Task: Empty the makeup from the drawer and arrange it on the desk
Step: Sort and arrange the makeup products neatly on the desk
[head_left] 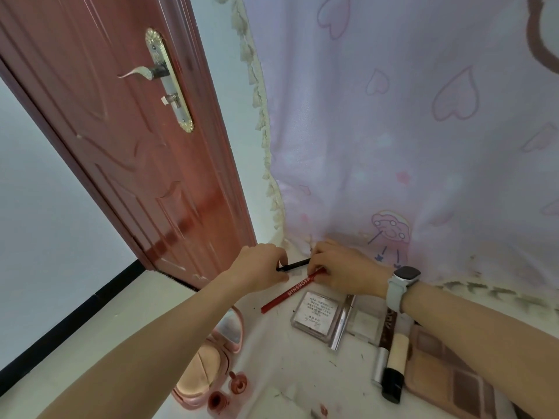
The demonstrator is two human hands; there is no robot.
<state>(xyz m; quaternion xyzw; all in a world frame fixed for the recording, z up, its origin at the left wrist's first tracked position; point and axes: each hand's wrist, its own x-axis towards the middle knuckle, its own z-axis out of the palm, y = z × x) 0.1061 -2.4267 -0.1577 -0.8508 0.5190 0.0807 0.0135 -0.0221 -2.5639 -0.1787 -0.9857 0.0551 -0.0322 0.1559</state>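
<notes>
My left hand (261, 267) pinches the near end of a thin black pencil (295, 264) at the far edge of the white desk (302, 358). My right hand (344, 272), with a watch on the wrist, holds the top of a red pencil (287, 293) marked MINSHGEE, which slants down to the left onto the desk. The black pencil's far end touches my right hand's fingers. Laid out on the desk are a clear compact (316, 314), a silver tube (343, 323), a small pale palette (364, 323), a brown stick (384, 343), a black-capped foundation stick (394, 370) and an eyeshadow palette (447, 373). The drawer is out of view.
A pink open compact with a puff (208, 358) and two small red pots (217, 400) sit at the desk's left front. A pink heart-print curtain (423, 131) hangs behind the desk. A red-brown door (127, 146) stands to the left.
</notes>
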